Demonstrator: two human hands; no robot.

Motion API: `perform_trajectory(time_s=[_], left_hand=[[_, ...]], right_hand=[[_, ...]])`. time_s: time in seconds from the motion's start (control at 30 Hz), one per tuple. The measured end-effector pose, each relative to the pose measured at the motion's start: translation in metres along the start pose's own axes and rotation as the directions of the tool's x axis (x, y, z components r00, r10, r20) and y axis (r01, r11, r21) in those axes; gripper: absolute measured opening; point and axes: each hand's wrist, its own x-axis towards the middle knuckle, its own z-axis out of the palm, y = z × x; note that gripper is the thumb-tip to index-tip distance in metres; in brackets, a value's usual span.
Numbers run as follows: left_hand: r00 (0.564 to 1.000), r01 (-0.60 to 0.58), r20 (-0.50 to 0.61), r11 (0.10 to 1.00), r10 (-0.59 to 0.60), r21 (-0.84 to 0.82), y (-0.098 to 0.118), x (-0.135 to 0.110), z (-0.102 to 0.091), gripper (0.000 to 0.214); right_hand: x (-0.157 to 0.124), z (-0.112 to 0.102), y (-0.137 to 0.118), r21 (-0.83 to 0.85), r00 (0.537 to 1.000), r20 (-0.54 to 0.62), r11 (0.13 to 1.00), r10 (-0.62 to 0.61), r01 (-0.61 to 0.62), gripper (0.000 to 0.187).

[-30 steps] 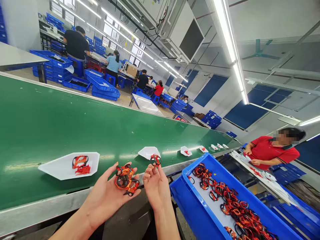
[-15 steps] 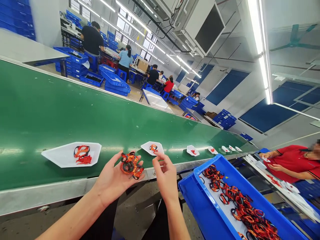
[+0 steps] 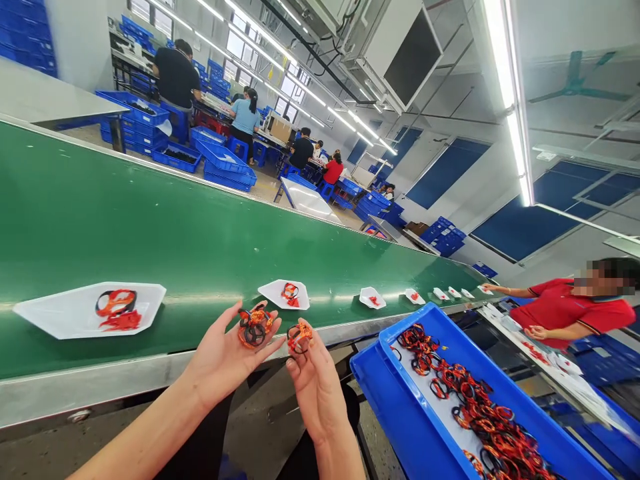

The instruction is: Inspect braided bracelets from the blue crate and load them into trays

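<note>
My left hand (image 3: 225, 360) lies palm up with a small pile of red, orange and black plastic rings (image 3: 254, 325) resting on its fingers. My right hand (image 3: 313, 380) is beside it and pinches one such ring piece (image 3: 299, 337) at its fingertips. Both hands hover over the near metal edge of the green conveyor belt (image 3: 150, 227). On the belt just beyond them sits a white tray (image 3: 276, 292) with red pieces in it, and another white tray (image 3: 55, 310) with pieces lies to the left.
A blue bin (image 3: 400, 380) full of the same rings stands at my right. More small white trays (image 3: 373, 298) run down the belt toward a person in a red shirt (image 3: 565, 310) reaching onto it. Other workers sit among blue crates (image 3: 225, 163) behind the belt.
My right hand, empty half a second ago after putting a piece in the tray, now pinches a new ring taken from the left hand's pile. The trays have moved left along the belt.
</note>
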Motion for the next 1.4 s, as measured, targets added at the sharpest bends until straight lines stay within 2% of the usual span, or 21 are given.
perform_trajectory(time_s=[0.07, 0.23, 0.5, 0.63, 0.73, 0.8, 0.83, 0.9, 0.97, 1.03, 1.1, 1.23, 1.4], left_hand=[[1.0, -0.003, -0.01, 1.0, 0.003, -0.002, -0.001, 0.001, 0.001, 0.036], [1.0, -0.002, -0.019, 1.0, 0.002, 0.003, -0.001, 0.001, -0.001, 0.034], [1.0, 0.003, -0.002, 1.0, -0.003, 0.014, -0.002, 0.001, -0.001, 0.034], [1.0, 0.002, -0.003, 0.999, -0.002, 0.038, -0.004, 0.002, -0.002, 0.033], [1.0, 0.016, 0.005, 0.998, -0.016, 0.066, -0.005, 0.002, -0.004, 0.033], [1.0, 0.026, 0.015, 0.996, -0.027, 0.083, -0.005, 0.003, -0.005, 0.034], [0.999, 0.028, 0.02, 0.996, -0.03, 0.089, -0.005, 0.003, -0.005, 0.034], [0.999, 0.022, 0.028, 0.995, -0.025, 0.096, -0.006, 0.003, -0.005, 0.033], [0.999, 0.019, 0.027, 0.995, -0.022, 0.097, -0.006, 0.002, -0.005, 0.033], [0.999, 0.02, 0.022, 0.995, -0.023, 0.096, -0.006, 0.002, -0.005, 0.033], [1.0, 0.022, 0.016, 0.995, -0.023, 0.096, -0.006, 0.002, -0.005, 0.032], [1.0, 0.017, 0.014, 0.994, -0.018, 0.109, -0.006, 0.003, -0.005, 0.033], [1.0, 0.022, 0.009, 0.996, -0.023, 0.09, -0.006, 0.004, -0.005, 0.032]], right_hand=[[-0.001, -0.004, -0.001, 0.113, 0.998, 0.006, 0.992, 0.057, -0.057, 0.037], [0.0, -0.01, 0.004, 0.205, 0.994, 0.006, 0.972, 0.113, -0.111, 0.037], [0.002, -0.02, 0.012, 0.27, 0.993, 0.045, 0.955, 0.112, -0.12, 0.038], [0.001, -0.021, 0.011, 0.249, 0.994, 0.063, 0.964, 0.085, -0.098, 0.042], [-0.001, -0.017, 0.009, 0.13, 0.999, 0.039, 0.991, -0.013, 0.008, 0.045], [-0.003, -0.014, 0.008, -0.105, 0.987, -0.027, 0.982, -0.16, 0.157, 0.046], [-0.004, -0.014, 0.007, -0.261, 0.967, -0.053, 0.938, -0.25, 0.228, 0.046], [-0.005, -0.013, 0.006, -0.546, 0.905, -0.055, 0.772, -0.421, 0.326, 0.048], [-0.006, -0.014, 0.005, -0.709, 0.849, -0.011, 0.603, -0.528, 0.366, 0.049], [-0.007, -0.015, 0.006, -0.777, 0.813, 0.021, 0.502, -0.582, 0.379, 0.051], [-0.006, -0.017, 0.007, -0.795, 0.8, 0.026, 0.472, -0.599, 0.38, 0.052], [-0.003, -0.019, 0.01, -0.765, 0.795, -0.017, 0.52, -0.606, 0.38, 0.053], [0.011, -0.024, 0.008, -0.739, 0.824, -0.073, 0.585, -0.562, 0.334, 0.05]])
